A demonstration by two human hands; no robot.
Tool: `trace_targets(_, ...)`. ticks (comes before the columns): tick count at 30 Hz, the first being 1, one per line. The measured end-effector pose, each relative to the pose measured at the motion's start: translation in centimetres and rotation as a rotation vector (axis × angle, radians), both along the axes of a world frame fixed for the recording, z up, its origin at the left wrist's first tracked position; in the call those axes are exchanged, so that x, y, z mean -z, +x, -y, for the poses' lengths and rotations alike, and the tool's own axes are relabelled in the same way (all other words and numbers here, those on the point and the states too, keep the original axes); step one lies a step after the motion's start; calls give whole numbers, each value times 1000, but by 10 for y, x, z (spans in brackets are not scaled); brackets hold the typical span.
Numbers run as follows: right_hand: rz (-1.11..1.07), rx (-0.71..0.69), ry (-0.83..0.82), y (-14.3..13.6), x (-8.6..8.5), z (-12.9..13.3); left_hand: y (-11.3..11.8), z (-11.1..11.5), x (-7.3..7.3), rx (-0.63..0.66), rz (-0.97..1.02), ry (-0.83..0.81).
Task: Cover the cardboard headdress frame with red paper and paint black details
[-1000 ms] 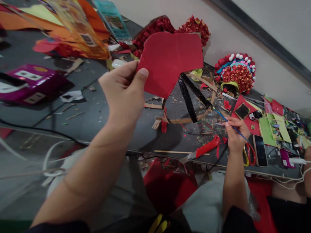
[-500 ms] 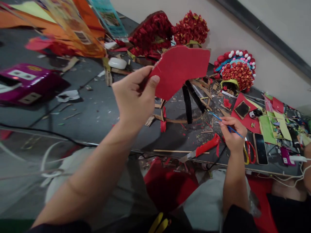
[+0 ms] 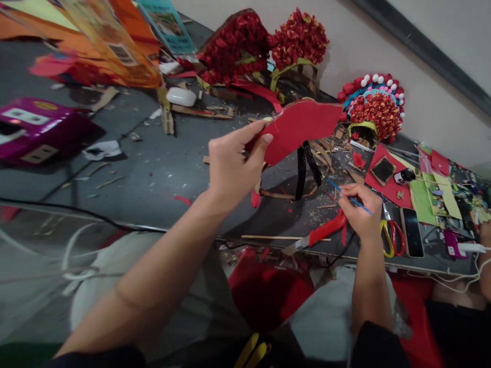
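My left hand (image 3: 238,163) pinches the left edge of a red cardboard piece (image 3: 299,128), thumb on top, holding it tilted above the table. Below that piece hang two black strips (image 3: 302,174) and a thin curved cardboard band (image 3: 280,194); how they join it is hidden. My right hand (image 3: 360,207) grips a thin blue paintbrush (image 3: 351,198) like a pen. Its tip is close to the right black strip; whether they touch I cannot tell. Just below lies a red-handled cutter (image 3: 326,228), its blade over the table's front edge.
Scissors (image 3: 392,237) and a phone (image 3: 412,232) lie right of my right hand. Beyond them are a small black bottle (image 3: 404,177) and a purple power strip (image 3: 42,133) at far left. Decorated red headpieces (image 3: 299,38) stand along the wall. Another person's arm (image 3: 485,255) shows at the right edge.
My left hand has moved right and lower, and the red cardboard piece has tilted flatter. My right hand has shifted slightly left with the paintbrush.
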State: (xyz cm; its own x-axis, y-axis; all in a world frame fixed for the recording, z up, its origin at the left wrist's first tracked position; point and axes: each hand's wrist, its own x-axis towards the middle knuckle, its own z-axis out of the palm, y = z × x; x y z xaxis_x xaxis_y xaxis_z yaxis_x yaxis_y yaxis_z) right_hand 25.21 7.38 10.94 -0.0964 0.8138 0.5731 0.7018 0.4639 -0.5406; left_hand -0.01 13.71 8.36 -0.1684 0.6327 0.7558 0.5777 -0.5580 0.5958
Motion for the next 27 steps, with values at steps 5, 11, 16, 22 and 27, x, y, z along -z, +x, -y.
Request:
trace_targets(5, 0, 4, 40, -3, -6, 4, 0, 1, -1, -1, -25, 8)
trace_targets(11, -28, -36, 87, -14, -2, 1, 1, 4, -4, -16, -84, 6)
trace_targets(16, 34, -24, 39, -7, -3, 2, 1, 4, -5, -20, -104, -1)
trace_targets(22, 33, -14, 53, -10, -12, 7, 0, 3, -4, -26, -119, 21)
trace_targets(27, 42, -14, 58, -14, -9, 5, -1, 4, -5, -22, -116, 0)
